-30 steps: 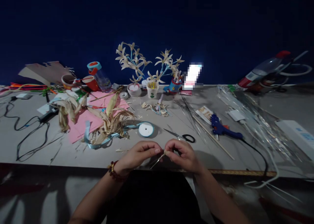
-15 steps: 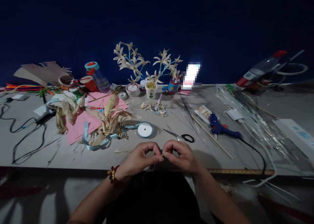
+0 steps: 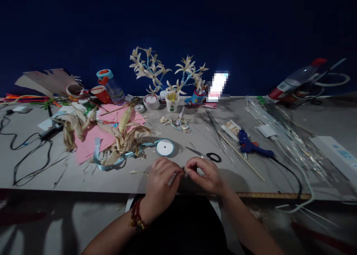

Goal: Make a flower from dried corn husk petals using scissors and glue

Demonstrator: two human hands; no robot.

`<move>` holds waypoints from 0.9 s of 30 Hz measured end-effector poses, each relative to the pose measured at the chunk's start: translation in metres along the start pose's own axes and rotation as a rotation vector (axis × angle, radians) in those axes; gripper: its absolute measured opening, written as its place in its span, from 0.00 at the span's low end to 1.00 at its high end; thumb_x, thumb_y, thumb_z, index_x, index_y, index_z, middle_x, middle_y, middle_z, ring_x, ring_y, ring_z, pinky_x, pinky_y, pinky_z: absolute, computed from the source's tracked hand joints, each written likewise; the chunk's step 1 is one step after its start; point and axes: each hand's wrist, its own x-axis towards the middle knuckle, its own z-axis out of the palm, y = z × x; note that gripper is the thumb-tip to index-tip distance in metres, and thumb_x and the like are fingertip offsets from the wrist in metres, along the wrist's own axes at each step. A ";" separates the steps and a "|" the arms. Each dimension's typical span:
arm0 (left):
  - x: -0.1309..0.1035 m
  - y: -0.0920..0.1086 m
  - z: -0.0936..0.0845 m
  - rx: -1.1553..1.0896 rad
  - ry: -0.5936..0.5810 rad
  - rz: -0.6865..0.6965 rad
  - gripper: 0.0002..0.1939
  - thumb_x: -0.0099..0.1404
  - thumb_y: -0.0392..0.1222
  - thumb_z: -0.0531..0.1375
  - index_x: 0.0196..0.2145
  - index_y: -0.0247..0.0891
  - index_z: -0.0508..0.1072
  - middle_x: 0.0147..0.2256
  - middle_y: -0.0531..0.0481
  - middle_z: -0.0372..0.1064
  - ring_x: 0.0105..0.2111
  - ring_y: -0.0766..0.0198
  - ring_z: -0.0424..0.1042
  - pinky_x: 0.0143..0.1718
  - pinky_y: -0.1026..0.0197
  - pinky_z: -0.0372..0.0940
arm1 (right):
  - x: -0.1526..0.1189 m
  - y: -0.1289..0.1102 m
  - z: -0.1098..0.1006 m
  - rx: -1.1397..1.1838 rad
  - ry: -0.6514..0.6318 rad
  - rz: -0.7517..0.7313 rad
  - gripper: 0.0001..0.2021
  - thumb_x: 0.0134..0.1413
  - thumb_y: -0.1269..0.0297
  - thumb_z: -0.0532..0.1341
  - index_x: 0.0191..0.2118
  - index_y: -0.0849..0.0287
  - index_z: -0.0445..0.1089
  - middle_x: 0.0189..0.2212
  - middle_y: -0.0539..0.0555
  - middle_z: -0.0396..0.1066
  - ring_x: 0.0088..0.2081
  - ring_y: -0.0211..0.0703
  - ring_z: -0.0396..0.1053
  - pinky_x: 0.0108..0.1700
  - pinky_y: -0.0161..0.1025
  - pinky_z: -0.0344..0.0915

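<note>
My left hand (image 3: 163, 182), with a beaded bracelet at the wrist, is turned knuckles up in front of me, thumb and forefinger pinched together. Fingertip to fingertip with it, my right hand (image 3: 205, 175) pinches a small pale piece (image 3: 186, 169), mostly covered by the fingers. What the left fingertips grip is too small to make out. Just beyond the hands lie a spool of light blue ribbon (image 3: 161, 147) and scissors (image 3: 205, 156) with a black handle. A thin pale strip (image 3: 138, 172) rests left of my left hand.
Dried corn husks (image 3: 129, 140) lie over pink paper (image 3: 92, 145) on the left. Husk flowers (image 3: 152, 74) stand in cups at the back. To the right are a blue glue gun (image 3: 253, 147) with its cord, a thin stick (image 3: 242, 158), wires and a tilted bottle (image 3: 292, 80).
My left hand has rolled over from showing its thumb side to showing its back, and its wrist has come lower and nearer me. My right hand has barely moved.
</note>
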 end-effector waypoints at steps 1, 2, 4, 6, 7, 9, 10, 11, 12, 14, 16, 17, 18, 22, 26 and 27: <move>0.000 0.001 0.001 0.007 0.012 0.009 0.06 0.69 0.31 0.59 0.35 0.40 0.71 0.31 0.50 0.76 0.35 0.59 0.72 0.51 0.49 0.64 | 0.000 0.000 0.000 -0.013 0.007 0.001 0.04 0.65 0.64 0.58 0.38 0.54 0.69 0.29 0.50 0.74 0.29 0.40 0.70 0.33 0.35 0.64; -0.001 0.002 0.001 0.004 0.018 0.006 0.06 0.68 0.31 0.59 0.35 0.40 0.71 0.31 0.50 0.76 0.35 0.59 0.72 0.50 0.49 0.64 | -0.001 0.000 -0.001 -0.024 0.010 0.004 0.04 0.66 0.64 0.58 0.38 0.54 0.69 0.29 0.50 0.75 0.29 0.40 0.71 0.33 0.35 0.64; 0.000 0.005 0.002 -0.008 0.024 -0.020 0.06 0.68 0.31 0.59 0.33 0.40 0.71 0.30 0.49 0.74 0.34 0.59 0.71 0.45 0.52 0.65 | -0.002 0.000 -0.001 -0.031 0.008 0.016 0.05 0.66 0.63 0.58 0.37 0.54 0.69 0.29 0.50 0.75 0.30 0.40 0.71 0.33 0.35 0.64; 0.000 0.006 0.001 -0.024 0.021 -0.054 0.07 0.68 0.33 0.59 0.32 0.40 0.70 0.29 0.49 0.72 0.33 0.58 0.70 0.39 0.55 0.65 | -0.003 0.001 0.000 -0.017 0.008 0.034 0.05 0.66 0.63 0.59 0.38 0.55 0.70 0.29 0.50 0.75 0.30 0.40 0.71 0.33 0.36 0.65; -0.001 0.007 0.001 -0.036 0.016 -0.071 0.07 0.68 0.33 0.59 0.31 0.39 0.69 0.29 0.49 0.71 0.33 0.58 0.70 0.38 0.56 0.64 | -0.004 0.002 0.001 0.000 0.014 0.043 0.05 0.66 0.62 0.59 0.38 0.55 0.70 0.29 0.51 0.76 0.30 0.40 0.72 0.33 0.36 0.65; -0.002 0.008 0.002 -0.076 0.003 -0.107 0.07 0.68 0.34 0.59 0.31 0.39 0.68 0.29 0.50 0.69 0.33 0.59 0.70 0.38 0.57 0.64 | -0.005 0.004 0.003 0.056 0.025 0.064 0.05 0.66 0.62 0.60 0.39 0.55 0.71 0.29 0.50 0.76 0.29 0.40 0.71 0.33 0.35 0.66; -0.003 0.008 0.002 -0.101 0.000 -0.123 0.07 0.68 0.34 0.59 0.31 0.39 0.68 0.29 0.50 0.69 0.34 0.59 0.70 0.39 0.57 0.64 | -0.006 0.005 0.004 0.093 0.026 0.074 0.05 0.66 0.62 0.60 0.39 0.55 0.71 0.29 0.50 0.76 0.28 0.39 0.71 0.33 0.35 0.67; -0.004 0.008 0.003 -0.124 -0.001 -0.135 0.07 0.68 0.34 0.59 0.31 0.39 0.68 0.29 0.50 0.69 0.34 0.60 0.70 0.39 0.57 0.64 | -0.007 0.005 0.005 0.130 0.027 0.085 0.06 0.66 0.62 0.60 0.40 0.56 0.72 0.29 0.50 0.76 0.27 0.38 0.71 0.33 0.35 0.68; -0.005 0.008 0.003 -0.144 0.001 -0.146 0.08 0.69 0.34 0.59 0.30 0.39 0.68 0.28 0.51 0.69 0.34 0.60 0.70 0.40 0.57 0.64 | -0.007 0.005 0.006 0.166 0.029 0.096 0.06 0.66 0.61 0.60 0.41 0.56 0.72 0.29 0.50 0.76 0.27 0.38 0.71 0.32 0.35 0.68; -0.006 0.009 0.003 -0.184 0.008 -0.161 0.08 0.69 0.34 0.58 0.30 0.39 0.68 0.28 0.51 0.68 0.34 0.60 0.70 0.41 0.57 0.63 | -0.009 0.005 0.007 0.223 0.049 0.125 0.08 0.65 0.60 0.61 0.45 0.56 0.73 0.31 0.52 0.77 0.28 0.39 0.73 0.33 0.35 0.70; -0.005 0.009 0.002 -0.220 0.009 -0.178 0.09 0.69 0.35 0.58 0.30 0.39 0.68 0.28 0.51 0.68 0.34 0.60 0.70 0.41 0.57 0.64 | -0.010 0.003 0.007 0.256 0.083 0.156 0.10 0.63 0.59 0.63 0.47 0.57 0.74 0.33 0.54 0.77 0.32 0.40 0.75 0.34 0.35 0.71; -0.004 0.010 0.002 -0.233 0.006 -0.186 0.09 0.69 0.35 0.58 0.30 0.39 0.68 0.28 0.51 0.68 0.34 0.61 0.70 0.40 0.58 0.64 | -0.010 0.002 0.007 0.269 0.096 0.170 0.11 0.62 0.58 0.63 0.47 0.57 0.74 0.34 0.54 0.77 0.33 0.41 0.75 0.34 0.35 0.72; -0.003 0.010 0.001 -0.246 -0.002 -0.196 0.09 0.69 0.36 0.58 0.30 0.39 0.68 0.28 0.51 0.69 0.34 0.61 0.70 0.39 0.58 0.64 | -0.010 0.001 0.007 0.282 0.101 0.177 0.11 0.62 0.58 0.64 0.47 0.57 0.75 0.34 0.55 0.78 0.33 0.41 0.75 0.35 0.36 0.72; -0.001 0.009 0.001 -0.349 -0.058 -0.290 0.09 0.70 0.39 0.58 0.29 0.39 0.68 0.29 0.51 0.70 0.32 0.62 0.70 0.37 0.60 0.64 | -0.007 -0.003 0.008 0.326 0.074 0.198 0.11 0.63 0.56 0.63 0.42 0.58 0.76 0.32 0.55 0.78 0.30 0.40 0.74 0.31 0.35 0.72; -0.002 0.007 0.003 -0.454 -0.106 -0.389 0.10 0.69 0.41 0.59 0.29 0.38 0.69 0.28 0.51 0.70 0.31 0.63 0.70 0.36 0.61 0.64 | -0.005 -0.004 0.009 0.389 0.046 0.227 0.13 0.64 0.53 0.62 0.36 0.58 0.75 0.27 0.51 0.74 0.23 0.36 0.70 0.25 0.32 0.68; -0.002 0.007 0.003 -0.465 -0.107 -0.395 0.10 0.69 0.41 0.59 0.29 0.38 0.69 0.28 0.51 0.70 0.31 0.63 0.70 0.37 0.61 0.63 | -0.006 -0.003 0.009 0.408 0.044 0.236 0.13 0.65 0.53 0.62 0.36 0.58 0.74 0.26 0.50 0.73 0.23 0.36 0.69 0.24 0.32 0.67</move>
